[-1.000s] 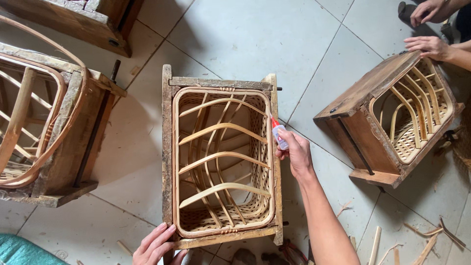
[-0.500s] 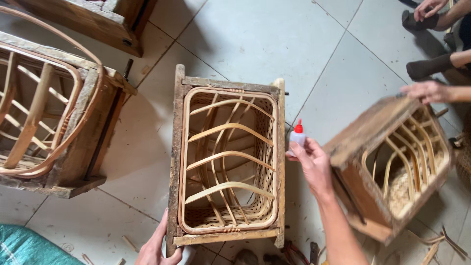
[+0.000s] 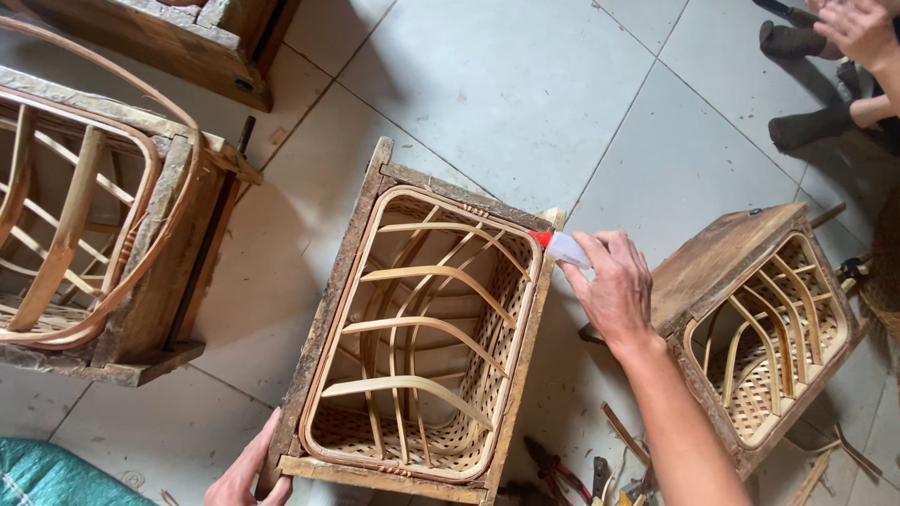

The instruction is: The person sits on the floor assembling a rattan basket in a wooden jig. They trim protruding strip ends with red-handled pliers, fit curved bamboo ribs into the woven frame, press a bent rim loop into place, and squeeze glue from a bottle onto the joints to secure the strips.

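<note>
Here, in the head view, a small glue bottle with a red tip is gripped tightly by the fingers of the right hand. The red tip is held right at the top right corner of the woven basket, which sits inside a wooden box frame on the tiled floor. The bottom left corner of the frame is held by the left hand; its fingers are curled around the wood.

Another frame with bent cane strips is seen on the left, and a smaller basket frame lies on the right, just beside the right arm. Another person's hand and dark-socked feet are seen at the top right. Some tools lie on the floor near the bottom.

Glue could be squeezed out too fast and dripped onto the floor or the fingers. The frame could be tipped if the left hand slips.
</note>
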Action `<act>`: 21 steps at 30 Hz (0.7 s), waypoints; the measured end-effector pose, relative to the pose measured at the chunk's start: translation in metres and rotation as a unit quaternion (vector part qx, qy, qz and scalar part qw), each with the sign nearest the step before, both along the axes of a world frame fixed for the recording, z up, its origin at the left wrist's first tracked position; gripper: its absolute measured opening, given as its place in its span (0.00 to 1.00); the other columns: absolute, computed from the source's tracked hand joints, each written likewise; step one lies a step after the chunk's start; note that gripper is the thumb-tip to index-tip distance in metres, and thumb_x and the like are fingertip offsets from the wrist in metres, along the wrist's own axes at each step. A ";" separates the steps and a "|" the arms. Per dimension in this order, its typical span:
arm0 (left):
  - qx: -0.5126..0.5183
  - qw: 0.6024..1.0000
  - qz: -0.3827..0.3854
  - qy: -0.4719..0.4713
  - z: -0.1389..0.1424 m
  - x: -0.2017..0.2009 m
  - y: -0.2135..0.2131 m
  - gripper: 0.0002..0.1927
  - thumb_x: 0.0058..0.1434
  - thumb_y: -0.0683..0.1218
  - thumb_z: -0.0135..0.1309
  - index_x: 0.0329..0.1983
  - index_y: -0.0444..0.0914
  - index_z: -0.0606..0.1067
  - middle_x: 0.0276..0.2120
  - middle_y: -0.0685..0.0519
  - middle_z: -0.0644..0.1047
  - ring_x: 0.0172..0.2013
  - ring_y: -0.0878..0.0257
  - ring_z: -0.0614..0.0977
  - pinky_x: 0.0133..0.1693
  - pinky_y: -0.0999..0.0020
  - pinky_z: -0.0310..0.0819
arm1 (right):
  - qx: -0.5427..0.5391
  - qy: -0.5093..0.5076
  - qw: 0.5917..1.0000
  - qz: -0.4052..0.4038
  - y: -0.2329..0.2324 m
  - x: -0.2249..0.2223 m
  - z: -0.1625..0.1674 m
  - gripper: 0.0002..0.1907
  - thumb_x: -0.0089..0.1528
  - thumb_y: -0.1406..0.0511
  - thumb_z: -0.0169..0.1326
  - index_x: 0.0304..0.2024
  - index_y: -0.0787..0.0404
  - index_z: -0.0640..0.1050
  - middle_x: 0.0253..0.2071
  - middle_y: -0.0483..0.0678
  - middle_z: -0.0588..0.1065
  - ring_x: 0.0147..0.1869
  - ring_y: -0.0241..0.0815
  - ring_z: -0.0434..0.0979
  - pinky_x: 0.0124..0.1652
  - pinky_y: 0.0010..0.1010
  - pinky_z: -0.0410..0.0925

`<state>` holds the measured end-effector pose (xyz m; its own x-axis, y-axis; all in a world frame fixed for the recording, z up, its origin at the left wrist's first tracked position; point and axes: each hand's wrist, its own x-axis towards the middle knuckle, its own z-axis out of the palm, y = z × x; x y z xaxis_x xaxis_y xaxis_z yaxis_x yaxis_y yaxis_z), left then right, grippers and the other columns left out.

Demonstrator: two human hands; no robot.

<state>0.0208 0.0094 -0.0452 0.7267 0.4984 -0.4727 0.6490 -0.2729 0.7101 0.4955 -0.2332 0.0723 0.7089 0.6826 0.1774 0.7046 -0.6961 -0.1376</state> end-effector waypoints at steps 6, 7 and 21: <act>-0.018 0.999 -0.007 0.031 -0.002 0.002 0.002 0.49 0.50 0.44 0.64 0.76 0.54 0.59 0.66 0.59 0.70 0.64 0.63 0.72 0.63 0.64 0.66 | -0.028 -0.001 0.999 0.024 0.002 0.004 -0.013 0.25 0.53 0.63 0.71 0.52 0.60 0.81 0.44 0.49 0.75 0.46 0.45 0.75 0.46 0.39 0.68; -0.023 0.999 -0.004 0.034 -0.003 0.002 0.002 0.49 0.50 0.44 0.64 0.76 0.54 0.59 0.66 0.59 0.71 0.64 0.63 0.73 0.63 0.64 0.67 | -0.029 -0.005 0.999 0.027 0.004 0.005 -0.013 0.25 0.52 0.64 0.71 0.52 0.60 0.81 0.43 0.49 0.76 0.46 0.45 0.75 0.46 0.39 0.68; -0.095 0.994 -0.026 -0.041 -0.015 -0.001 0.008 0.48 0.51 0.40 0.56 0.78 0.44 0.55 0.69 0.50 0.67 0.70 0.56 0.65 0.67 0.59 0.56 | -0.078 -0.053 0.994 0.061 0.002 0.007 0.014 0.20 0.54 0.64 0.68 0.49 0.58 0.82 0.40 0.47 0.76 0.46 0.45 0.76 0.48 0.38 0.65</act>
